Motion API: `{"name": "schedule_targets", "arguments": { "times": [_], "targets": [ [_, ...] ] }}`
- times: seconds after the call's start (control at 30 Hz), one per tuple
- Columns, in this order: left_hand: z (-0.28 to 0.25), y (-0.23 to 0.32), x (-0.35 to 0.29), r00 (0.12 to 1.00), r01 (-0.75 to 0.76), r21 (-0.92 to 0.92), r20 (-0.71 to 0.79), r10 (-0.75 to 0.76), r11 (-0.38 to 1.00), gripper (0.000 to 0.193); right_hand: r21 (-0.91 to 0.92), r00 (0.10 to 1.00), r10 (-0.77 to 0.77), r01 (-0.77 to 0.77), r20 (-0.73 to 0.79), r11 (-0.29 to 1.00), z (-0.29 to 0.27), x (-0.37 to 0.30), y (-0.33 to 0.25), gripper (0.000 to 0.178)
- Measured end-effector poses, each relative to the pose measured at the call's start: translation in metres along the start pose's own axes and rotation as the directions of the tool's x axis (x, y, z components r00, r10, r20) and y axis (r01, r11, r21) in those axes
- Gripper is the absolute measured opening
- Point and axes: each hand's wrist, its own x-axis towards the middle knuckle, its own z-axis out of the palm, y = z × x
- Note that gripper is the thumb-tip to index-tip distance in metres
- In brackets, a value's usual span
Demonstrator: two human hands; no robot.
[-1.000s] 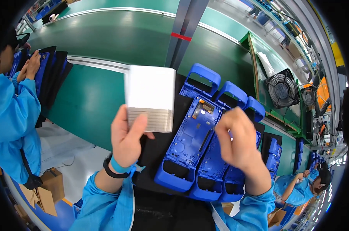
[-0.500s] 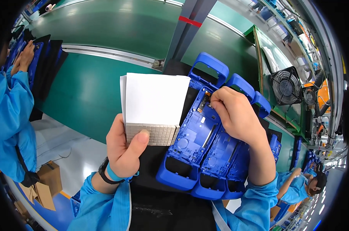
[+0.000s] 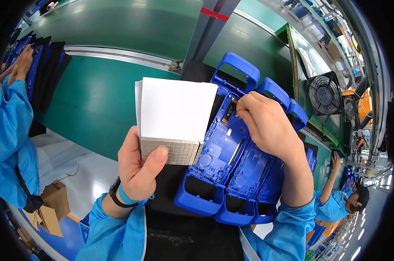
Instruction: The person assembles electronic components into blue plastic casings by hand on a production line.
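Note:
My left hand (image 3: 138,169) grips a thick stack of white sheets (image 3: 177,108), its thumb lying over a band of small silver-grey squares (image 3: 179,152) along the lower end. To the right, several blue plastic housings (image 3: 216,145) lie side by side, each with a handle-like loop at both ends. My right hand (image 3: 268,124) is over the upper part of the leftmost housing, thumb and fingertips pinched together beside a small dark and orange part (image 3: 230,111). Whatever sits between those fingertips is hidden.
Under the housings is a black mat (image 3: 197,71) on a green bench (image 3: 97,95). A grey post (image 3: 205,39) rises behind. A black fan (image 3: 324,93) stands at right. One co-worker (image 3: 10,126) handles blue parts at left; another (image 3: 334,202) works at far right.
My right hand stays pinched at nearly the same spot on the housing. The white stack has shifted only slightly. At far right, the co-worker's arm now reaches up toward the bench.

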Motion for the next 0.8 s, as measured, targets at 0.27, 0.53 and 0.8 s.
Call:
{"name": "schedule_targets", "arguments": {
  "times": [0.27,0.53,0.8],
  "targets": [
    [0.003,0.001,-0.001,1.0,-0.006,-0.002,0.004,0.006,1.0,0.031,-0.051,1.0,0.01,-0.009,0.017,0.999,0.0,0.0,-0.002,0.007],
    [0.003,-0.001,-0.002,1.0,0.003,-0.017,0.013,-0.003,1.0,0.03,0.065,0.999,0.004,-0.001,-0.044,0.998,-0.004,-0.008,0.002,0.009],
    [0.004,0.0,-0.001,1.0,0.001,-0.015,0.027,-0.001,1.0,0.03,-0.016,0.998,-0.063,0.063,-0.025,0.998,-0.002,-0.015,0.004,0.006]
  ]
}}
